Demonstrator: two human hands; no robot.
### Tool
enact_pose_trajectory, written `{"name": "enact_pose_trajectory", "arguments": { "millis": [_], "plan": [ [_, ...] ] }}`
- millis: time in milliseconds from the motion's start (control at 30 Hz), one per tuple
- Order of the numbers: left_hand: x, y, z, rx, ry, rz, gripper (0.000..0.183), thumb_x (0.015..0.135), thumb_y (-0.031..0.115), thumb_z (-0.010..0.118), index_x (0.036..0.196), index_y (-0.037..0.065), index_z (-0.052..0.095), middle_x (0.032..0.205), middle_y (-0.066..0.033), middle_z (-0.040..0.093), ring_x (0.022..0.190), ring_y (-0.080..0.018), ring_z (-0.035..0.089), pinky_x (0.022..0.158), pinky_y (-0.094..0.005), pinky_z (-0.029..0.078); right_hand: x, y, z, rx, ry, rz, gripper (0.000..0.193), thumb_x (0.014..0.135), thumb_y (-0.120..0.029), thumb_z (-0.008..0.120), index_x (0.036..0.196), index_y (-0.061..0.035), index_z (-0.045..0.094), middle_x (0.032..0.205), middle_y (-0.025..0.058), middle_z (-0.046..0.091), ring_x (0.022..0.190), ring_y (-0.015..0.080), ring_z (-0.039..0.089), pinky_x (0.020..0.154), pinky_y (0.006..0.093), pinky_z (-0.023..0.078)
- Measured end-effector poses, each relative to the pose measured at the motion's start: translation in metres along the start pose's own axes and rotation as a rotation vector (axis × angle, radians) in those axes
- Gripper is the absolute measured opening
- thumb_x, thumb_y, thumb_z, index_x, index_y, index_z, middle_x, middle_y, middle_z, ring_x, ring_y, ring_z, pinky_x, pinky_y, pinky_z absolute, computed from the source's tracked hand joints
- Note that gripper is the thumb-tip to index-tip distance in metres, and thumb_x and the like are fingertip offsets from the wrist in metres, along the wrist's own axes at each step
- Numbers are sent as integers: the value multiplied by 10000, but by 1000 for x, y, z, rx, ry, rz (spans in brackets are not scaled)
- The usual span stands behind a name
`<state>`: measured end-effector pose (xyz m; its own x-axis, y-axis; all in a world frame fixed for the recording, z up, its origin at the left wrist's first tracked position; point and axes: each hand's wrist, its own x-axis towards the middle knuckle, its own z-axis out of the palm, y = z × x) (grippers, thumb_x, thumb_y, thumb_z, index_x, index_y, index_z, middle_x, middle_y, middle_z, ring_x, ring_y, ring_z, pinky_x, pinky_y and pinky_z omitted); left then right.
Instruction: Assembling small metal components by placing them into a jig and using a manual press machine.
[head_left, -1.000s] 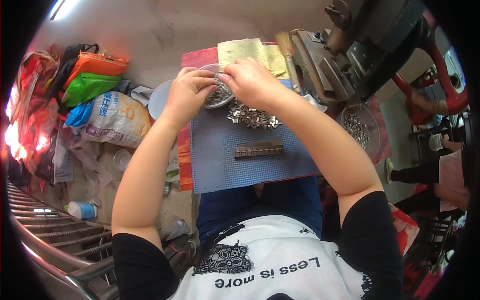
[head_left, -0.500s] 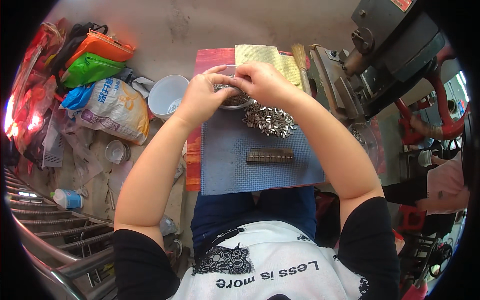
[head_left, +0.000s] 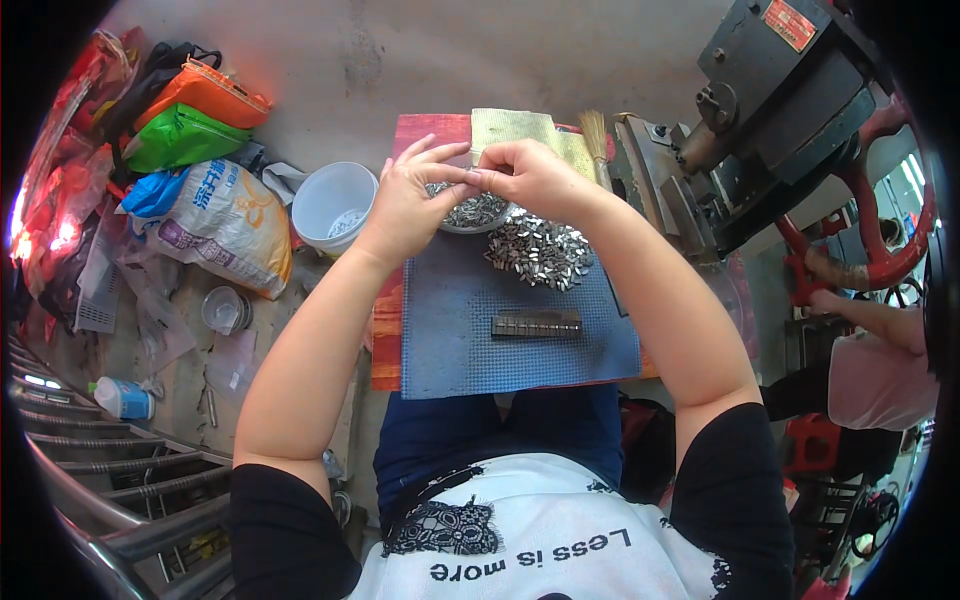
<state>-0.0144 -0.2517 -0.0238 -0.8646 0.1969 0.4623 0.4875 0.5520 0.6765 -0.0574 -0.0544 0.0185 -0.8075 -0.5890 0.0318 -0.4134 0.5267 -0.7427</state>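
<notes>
Above silvery, slim metal pieces with long axes every way, pinching closely with left grip and right grip; cannot tell on what.

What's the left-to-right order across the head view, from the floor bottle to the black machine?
Bottle → clear plastic cup → white bucket → left hand → right hand → black machine.
</notes>
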Motion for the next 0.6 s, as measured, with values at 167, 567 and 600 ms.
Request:
{"name": "enact_pose_trajectory", "arguments": {
  "millis": [167,567,600],
  "plan": [
    [0,-4,2,-103,27,-6,181,863,271,744,1006,176,800,1323,-27,663,1395,-313,439,1170,-515,249,-1,-1,10,70,115,-101,319,982,-312,662,865,-15,662,708,-32,555,680,64,461,589,279,405],
    [-2,0,4,-41,39,-5,205,845,260,751,993,124,791,1269,-31,693,1356,-342,480,1149,-485,305,-1,-3,10,217,187,154,302,966,-320,687,867,-34,693,708,-52,578,662,39,467,580,253,402],
    [-3,2,6,-40,38,0,205,845,260,751,993,124,791,1269,-31,693,1356,-342,480,1149,-485,305,-2,-3,12,217,192,152,302,966,-320,687,867,-34,693,708,-52,578,662,39,467,580,253,402]
  ]
}}
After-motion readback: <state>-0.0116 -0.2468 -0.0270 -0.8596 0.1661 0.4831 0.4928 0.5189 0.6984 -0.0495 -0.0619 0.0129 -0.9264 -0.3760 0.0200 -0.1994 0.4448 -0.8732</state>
